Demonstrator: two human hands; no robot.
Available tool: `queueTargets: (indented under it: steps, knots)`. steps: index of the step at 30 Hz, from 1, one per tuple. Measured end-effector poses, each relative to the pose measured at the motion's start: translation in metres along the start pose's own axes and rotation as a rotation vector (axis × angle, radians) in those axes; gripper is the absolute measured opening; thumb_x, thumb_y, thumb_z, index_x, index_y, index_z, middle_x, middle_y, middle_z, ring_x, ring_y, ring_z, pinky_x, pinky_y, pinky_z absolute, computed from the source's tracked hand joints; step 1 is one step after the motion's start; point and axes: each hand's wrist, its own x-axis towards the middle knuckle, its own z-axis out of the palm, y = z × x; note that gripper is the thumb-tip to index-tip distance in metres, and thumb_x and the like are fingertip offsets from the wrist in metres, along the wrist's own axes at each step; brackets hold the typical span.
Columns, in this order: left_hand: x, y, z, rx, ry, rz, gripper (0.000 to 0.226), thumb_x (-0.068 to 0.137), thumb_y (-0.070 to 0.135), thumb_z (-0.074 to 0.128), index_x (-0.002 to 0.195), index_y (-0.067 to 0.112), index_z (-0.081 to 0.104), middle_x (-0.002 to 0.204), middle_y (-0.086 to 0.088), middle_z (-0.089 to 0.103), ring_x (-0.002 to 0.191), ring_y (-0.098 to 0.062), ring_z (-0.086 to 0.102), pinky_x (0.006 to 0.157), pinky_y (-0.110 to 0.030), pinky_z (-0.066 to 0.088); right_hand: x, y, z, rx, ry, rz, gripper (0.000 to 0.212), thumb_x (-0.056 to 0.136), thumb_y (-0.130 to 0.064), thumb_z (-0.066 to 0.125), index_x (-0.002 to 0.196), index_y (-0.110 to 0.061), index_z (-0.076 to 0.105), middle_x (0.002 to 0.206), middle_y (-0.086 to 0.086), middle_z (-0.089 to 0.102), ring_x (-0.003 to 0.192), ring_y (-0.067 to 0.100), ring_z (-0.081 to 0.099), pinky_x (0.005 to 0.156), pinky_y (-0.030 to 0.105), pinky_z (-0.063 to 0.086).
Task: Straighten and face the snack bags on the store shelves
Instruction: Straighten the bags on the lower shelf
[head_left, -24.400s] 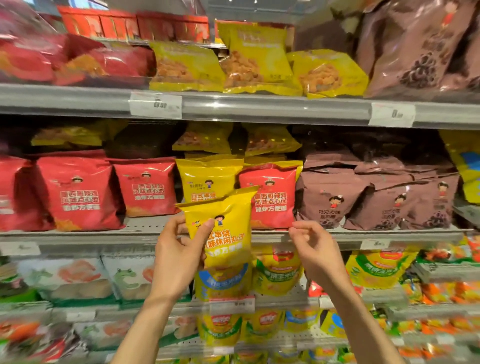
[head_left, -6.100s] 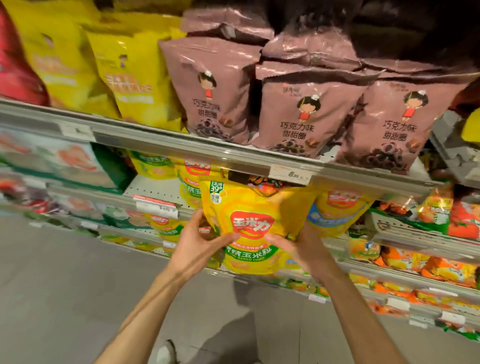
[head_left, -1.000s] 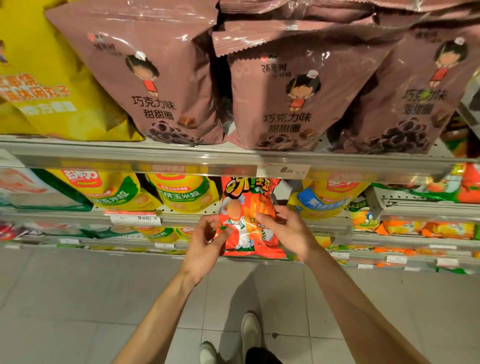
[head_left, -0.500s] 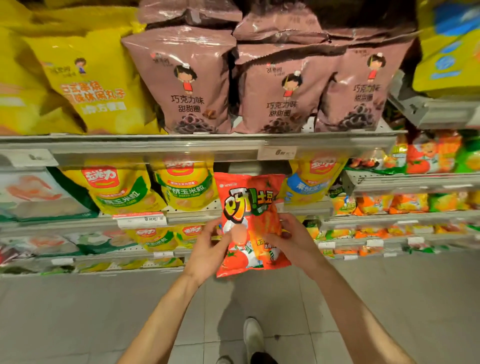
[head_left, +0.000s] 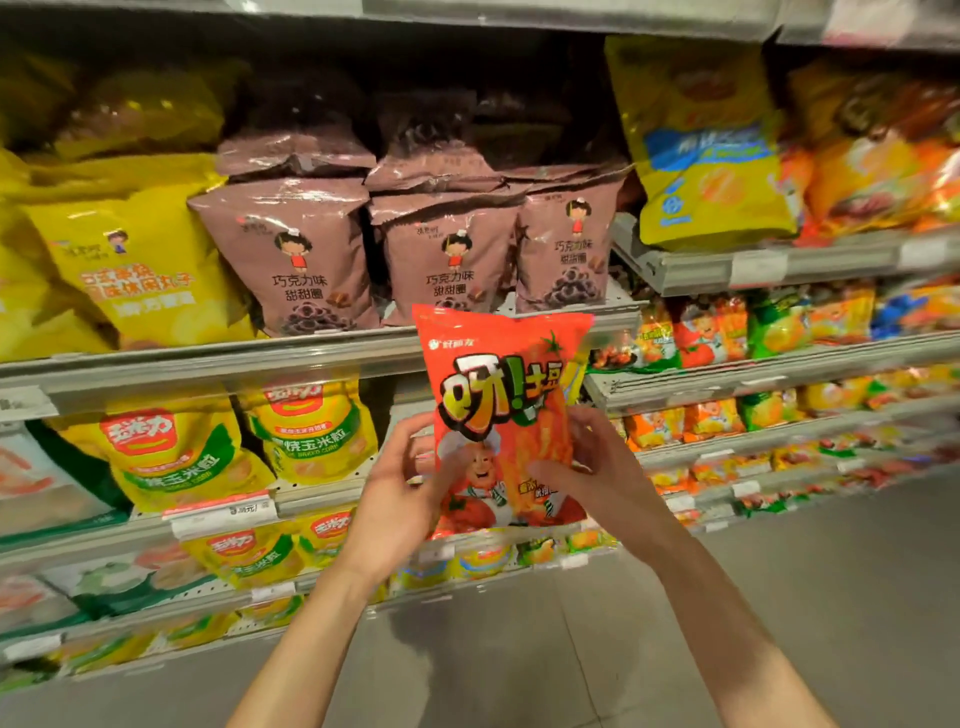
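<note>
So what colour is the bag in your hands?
Bright orange-red snack bag, seen in the head view.

A red-orange bag with yellow-green letters and a cartoon cook in white is seen in the middle; at 11 o'clock from it, brown bags with a little girl in red and dark rings are shown; at 9 o'clock, yellow bags with a red badge and a green band are seen; at 1 o'clock, a yellow bag with a blue patch is seen; the shelf edges are grey; the floor is grey.
</note>
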Motion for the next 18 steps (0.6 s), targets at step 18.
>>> queueTargets:
  steps: [18]
  knots:
    - [0.109,0.127,0.235,0.054,0.150,0.234,0.036,0.088,0.036,0.076,0.119,0.037,0.059,0.106,0.020,0.075,0.100,-0.001,0.070,0.085,-0.019,0.053,0.077,-0.076,-0.252,0.019,-0.039,-0.327,0.044,0.086,-0.038,0.069,0.128,-0.025,0.060,0.117,-0.006,0.074,0.111,0.011,0.069,0.095,0.030,0.053]
